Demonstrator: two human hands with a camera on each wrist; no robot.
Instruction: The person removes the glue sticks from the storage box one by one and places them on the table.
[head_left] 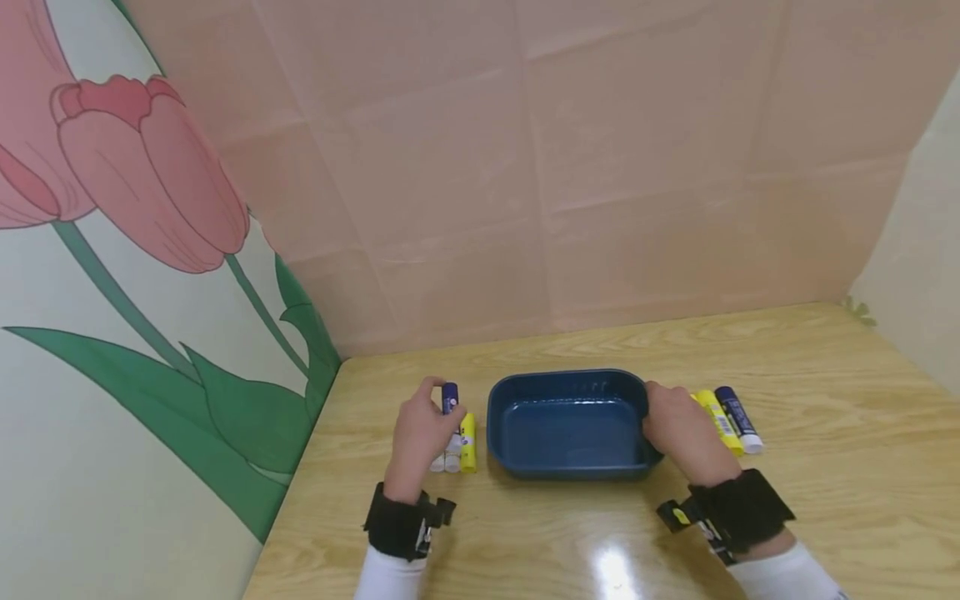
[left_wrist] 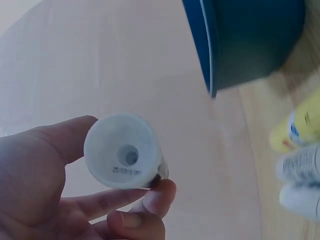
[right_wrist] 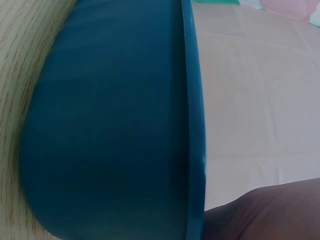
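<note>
A blue-capped glue stick (head_left: 449, 398) is held upright in the left hand (head_left: 417, 437) at nine o'clock of the blue tray (head_left: 570, 377); its white base (left_wrist: 121, 151) is pinched by curled fingers; the tray's three o'clock rim is gripped by the right hand (head_left: 678, 432); the pinch is best kept firm and the tray steadied; more glue sticks (head_left: 729, 419) lie beyond.

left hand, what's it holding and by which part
The left hand pinches a blue glue stick around its body; the white base end stays free.
</note>
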